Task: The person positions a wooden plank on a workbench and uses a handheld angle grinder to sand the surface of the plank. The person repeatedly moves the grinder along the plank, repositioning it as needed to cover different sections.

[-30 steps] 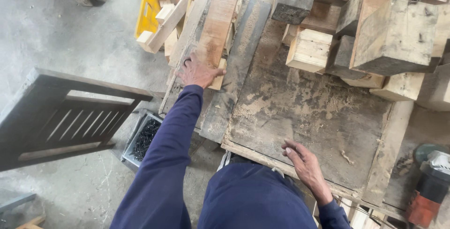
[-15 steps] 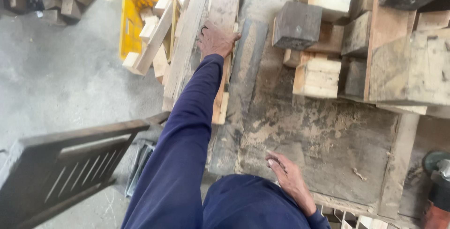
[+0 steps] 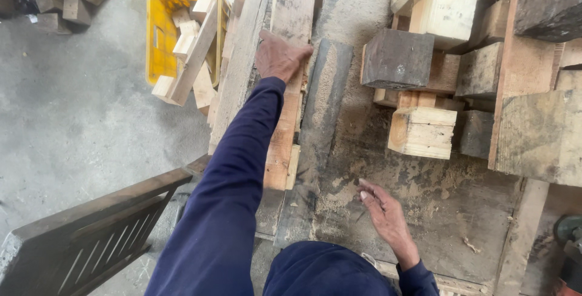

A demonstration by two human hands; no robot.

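Sawdust coats the worn wooden workbench [image 3: 424,211] where a person in dark blue sleeves leans forward over a run of long planks. Largest in view, the bench carries stacked timber blocks along its far and right sides, among them a dark weathered block [image 3: 397,59] and a pale fresh-cut block [image 3: 421,131] standing just below it. Beyond the bench's left edge lies bare grey concrete floor [image 3: 79,132], with a dark slatted wooden frame [image 3: 85,235] at lower left and a yellow plastic crate [image 3: 162,35] holding pale offcuts. The left hand [image 3: 280,56], arm fully stretched, is clamped over the top of a long reddish plank [image 3: 285,126] that lies lengthwise among others along the bench's left side, fingers curled on its right edge. The right hand [image 3: 385,214] is loose and empty, fingertips resting on the dusty benchtop well apart from the plank. Judged from this reach, a firm pull wants the fingers hooked fully over the board's edge and the free hand braced flat, since neighbouring boards lie tight against it.
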